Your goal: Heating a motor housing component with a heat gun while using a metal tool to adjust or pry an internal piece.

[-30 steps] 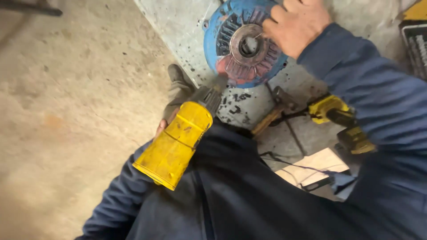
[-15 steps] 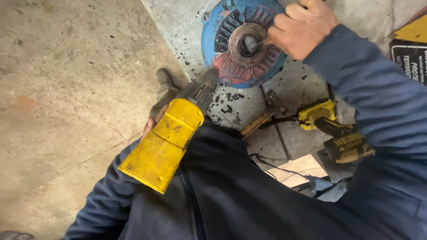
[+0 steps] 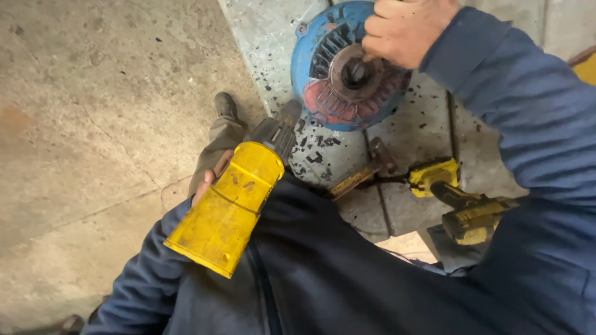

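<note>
My right hand (image 3: 405, 30) rests on the upper right of a round blue motor housing (image 3: 310, 59) with reddish fins, its fingers closed at the grey metal hub (image 3: 354, 71) in the middle. My left hand (image 3: 206, 183) grips a big yellow power tool (image 3: 226, 208) held against my dark jacket, its dark grey nose (image 3: 278, 130) pointing up toward the housing. Most of that hand is hidden behind the tool's body.
The housing lies on a pale, paint-flecked metal plate (image 3: 261, 37) over a concrete floor (image 3: 93, 111). A hammer (image 3: 363, 174) and a yellow cordless drill (image 3: 459, 205) lie below the housing. My shoe (image 3: 225, 105) stands at the plate's left edge.
The view has shifted, so the housing sits further right and larger. My right hand has slid from the housing's rim down onto the central hub. The yellow tool stays in my left hand.
</note>
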